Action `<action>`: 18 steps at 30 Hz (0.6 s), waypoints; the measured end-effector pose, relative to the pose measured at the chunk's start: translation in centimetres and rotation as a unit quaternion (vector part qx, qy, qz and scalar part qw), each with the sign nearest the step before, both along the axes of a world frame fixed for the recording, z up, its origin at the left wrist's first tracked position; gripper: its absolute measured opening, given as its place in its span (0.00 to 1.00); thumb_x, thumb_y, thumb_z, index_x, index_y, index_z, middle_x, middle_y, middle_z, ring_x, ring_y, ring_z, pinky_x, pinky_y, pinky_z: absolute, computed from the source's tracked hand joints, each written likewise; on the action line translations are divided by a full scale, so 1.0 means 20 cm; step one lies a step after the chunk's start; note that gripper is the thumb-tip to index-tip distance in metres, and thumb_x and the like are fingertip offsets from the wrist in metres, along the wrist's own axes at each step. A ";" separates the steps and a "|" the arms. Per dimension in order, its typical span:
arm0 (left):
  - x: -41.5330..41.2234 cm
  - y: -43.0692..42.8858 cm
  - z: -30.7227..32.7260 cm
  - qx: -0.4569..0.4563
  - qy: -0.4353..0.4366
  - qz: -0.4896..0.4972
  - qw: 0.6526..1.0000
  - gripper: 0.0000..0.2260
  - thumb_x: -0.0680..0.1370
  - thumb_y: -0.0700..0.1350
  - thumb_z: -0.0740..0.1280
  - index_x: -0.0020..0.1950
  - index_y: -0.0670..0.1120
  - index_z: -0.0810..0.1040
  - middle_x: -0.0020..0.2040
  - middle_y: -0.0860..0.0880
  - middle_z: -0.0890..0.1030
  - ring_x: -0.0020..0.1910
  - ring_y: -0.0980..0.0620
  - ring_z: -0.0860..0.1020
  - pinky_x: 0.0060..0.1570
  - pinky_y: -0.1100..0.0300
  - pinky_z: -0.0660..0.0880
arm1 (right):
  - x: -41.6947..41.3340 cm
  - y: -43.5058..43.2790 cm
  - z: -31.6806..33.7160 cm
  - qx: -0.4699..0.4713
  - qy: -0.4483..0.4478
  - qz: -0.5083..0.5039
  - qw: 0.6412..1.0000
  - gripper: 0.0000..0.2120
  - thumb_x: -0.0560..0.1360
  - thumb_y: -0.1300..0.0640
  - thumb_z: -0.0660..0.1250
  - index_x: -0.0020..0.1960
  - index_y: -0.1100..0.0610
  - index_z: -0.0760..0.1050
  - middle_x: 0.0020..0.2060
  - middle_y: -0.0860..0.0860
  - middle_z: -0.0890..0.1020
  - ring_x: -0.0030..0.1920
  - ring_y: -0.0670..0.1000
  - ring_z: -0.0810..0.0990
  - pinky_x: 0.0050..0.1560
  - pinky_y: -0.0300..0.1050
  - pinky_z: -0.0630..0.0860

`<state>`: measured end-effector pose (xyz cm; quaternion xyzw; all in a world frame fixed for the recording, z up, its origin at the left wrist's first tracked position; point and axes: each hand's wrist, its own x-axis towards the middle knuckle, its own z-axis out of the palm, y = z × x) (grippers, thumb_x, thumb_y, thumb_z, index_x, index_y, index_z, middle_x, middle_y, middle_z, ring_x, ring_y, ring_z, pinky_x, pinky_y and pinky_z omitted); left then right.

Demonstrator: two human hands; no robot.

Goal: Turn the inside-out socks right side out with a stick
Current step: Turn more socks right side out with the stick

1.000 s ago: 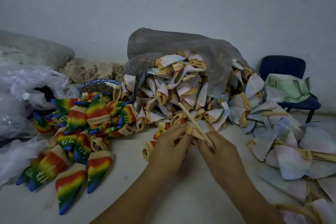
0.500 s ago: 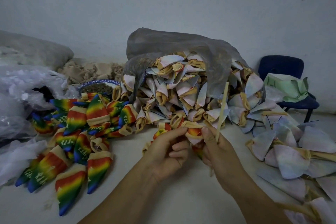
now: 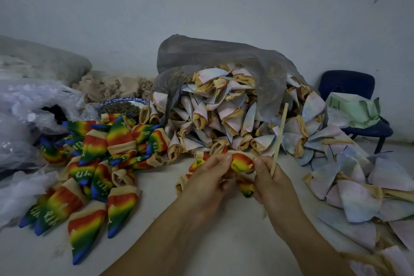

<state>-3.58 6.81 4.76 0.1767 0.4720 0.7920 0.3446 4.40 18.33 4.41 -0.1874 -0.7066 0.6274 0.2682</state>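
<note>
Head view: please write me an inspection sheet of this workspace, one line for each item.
Surface: pale, bare near the arms.
Job's things: held sock, rainbow side showing; stick nearly upright; rainbow socks left; pale socks behind and right.
Clutter: grey bag, clear bags, bowl.
Hands: left hand grips held sock; right hand pinches it, holds stick.
Cables: nothing seen.
Surroundings: white wall, blue chair.

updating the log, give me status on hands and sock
Left hand pinches sock, rainbow side partly out. Right hand pinches its other edge, stick upright in same grip. Pale sock heap behind, not blocking.
</note>
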 end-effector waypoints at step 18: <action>0.03 0.01 -0.04 -0.146 0.427 0.085 0.888 0.18 0.72 0.62 0.70 0.59 0.75 0.70 0.61 0.76 0.66 0.62 0.77 0.64 0.53 0.79 0.68 | 0.01 -0.01 0.01 -0.016 0.001 0.023 1.000 0.16 0.71 0.36 0.60 0.45 0.45 0.80 0.34 0.47 0.83 0.29 0.38 0.77 0.28 0.31 0.71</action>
